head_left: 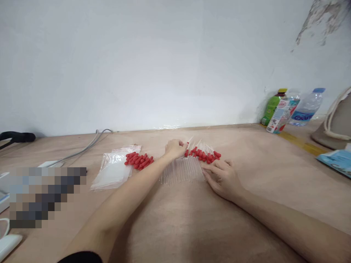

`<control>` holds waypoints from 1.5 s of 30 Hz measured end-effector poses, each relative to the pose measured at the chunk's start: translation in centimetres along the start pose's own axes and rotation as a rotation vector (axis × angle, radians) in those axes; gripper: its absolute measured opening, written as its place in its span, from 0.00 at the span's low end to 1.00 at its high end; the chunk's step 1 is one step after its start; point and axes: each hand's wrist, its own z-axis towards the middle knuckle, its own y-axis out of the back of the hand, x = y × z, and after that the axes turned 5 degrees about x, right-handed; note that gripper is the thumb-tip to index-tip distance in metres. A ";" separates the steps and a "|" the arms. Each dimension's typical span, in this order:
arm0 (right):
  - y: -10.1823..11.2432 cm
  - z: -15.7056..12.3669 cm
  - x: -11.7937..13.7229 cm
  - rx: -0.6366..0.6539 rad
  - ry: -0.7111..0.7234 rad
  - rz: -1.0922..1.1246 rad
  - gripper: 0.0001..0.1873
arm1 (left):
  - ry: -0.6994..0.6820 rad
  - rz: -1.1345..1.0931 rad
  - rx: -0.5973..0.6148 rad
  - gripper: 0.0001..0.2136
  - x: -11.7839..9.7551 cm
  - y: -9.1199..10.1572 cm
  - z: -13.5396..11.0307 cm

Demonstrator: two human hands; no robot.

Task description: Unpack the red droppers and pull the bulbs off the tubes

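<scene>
A row of clear glass dropper tubes (pixel 181 170) lies side by side on the wooden table (pixel 175 219), their red rubber bulbs (pixel 204 155) at the far end. My left hand (pixel 175 149) is curled at the row's far left corner, fingers closed near one red-capped dropper. At the row's right edge rests my right hand (pixel 222 178), its fingers stretched flat against the tubes. To the left, a loose pile of red bulbs (pixel 138 160) sits beside a stack of clear plastic bags (pixel 113 171).
Three drink bottles (pixel 285 109) stand at the back right against the white wall. A beige bag (pixel 336 124) and a blue packet (pixel 336 160) lie far right. A grey cable (pixel 82 150) and white devices (pixel 8 244) are at the left.
</scene>
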 end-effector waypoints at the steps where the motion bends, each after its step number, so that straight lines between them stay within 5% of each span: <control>1: 0.0 0.0 -0.1 -0.027 -0.019 -0.016 0.10 | -0.026 -0.013 -0.026 0.13 0.3 0.5 -1.0; 6: 0.2 0.4 0.1 -0.147 -0.004 -0.102 0.24 | -0.345 -0.013 -0.145 0.07 2.7 2.8 -7.9; 12: 0.1 1.0 1.3 0.031 0.172 -0.059 0.21 | -0.599 0.092 -0.234 0.04 4.9 2.8 -12.5; 19: -0.5 0.8 1.7 0.079 0.241 0.072 0.07 | -0.648 0.016 -0.339 0.06 4.8 1.4 -12.6; 22: -0.7 0.7 1.8 0.093 0.247 0.098 0.07 | -0.679 0.041 -0.292 0.14 4.3 1.4 -12.5; 27: -0.7 0.8 2.2 0.112 0.260 0.108 0.09 | -0.757 0.066 -0.270 0.05 3.9 0.9 -12.4; 45: -2.7 0.1 2.2 0.093 0.440 0.285 0.10 | -0.846 0.157 -0.253 0.04 4.0 1.1 -13.0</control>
